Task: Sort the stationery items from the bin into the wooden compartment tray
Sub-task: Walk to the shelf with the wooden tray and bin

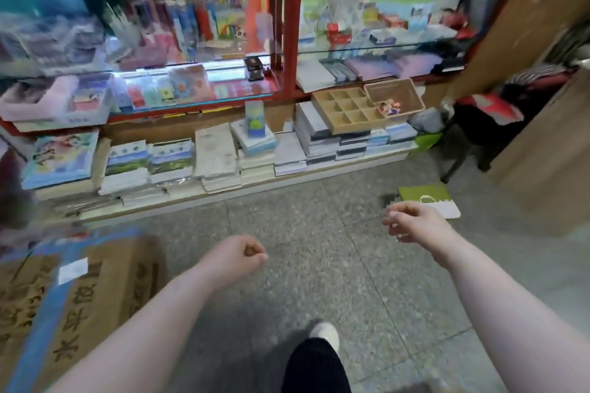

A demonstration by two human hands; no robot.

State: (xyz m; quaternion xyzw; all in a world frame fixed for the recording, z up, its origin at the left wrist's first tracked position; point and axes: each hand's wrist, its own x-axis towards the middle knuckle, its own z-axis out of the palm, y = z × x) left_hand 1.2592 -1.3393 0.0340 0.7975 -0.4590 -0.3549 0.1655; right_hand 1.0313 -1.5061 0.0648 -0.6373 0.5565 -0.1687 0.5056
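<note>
The wooden compartment tray (346, 109) lies on stacked books at the right of the low shelf, its visible cells bare. Touching its right side is the tan bin (403, 92), with a few small colourful items (388, 106) in its near corner. Both of my hands hang over the floor, well short of the shelf. My left hand (238, 257) has its fingers loosely curled and holds nothing. My right hand (410, 223) is also loosely curled and holds nothing.
Stacks of books (220, 158) line the low shelf, under glass cases of stationery. Cardboard boxes (73, 297) stand at the left. A green-and-white bag (429, 198) lies on the floor by my right hand. A dark chair with clothes (485, 124) stands at the right. My foot (325, 333) is below.
</note>
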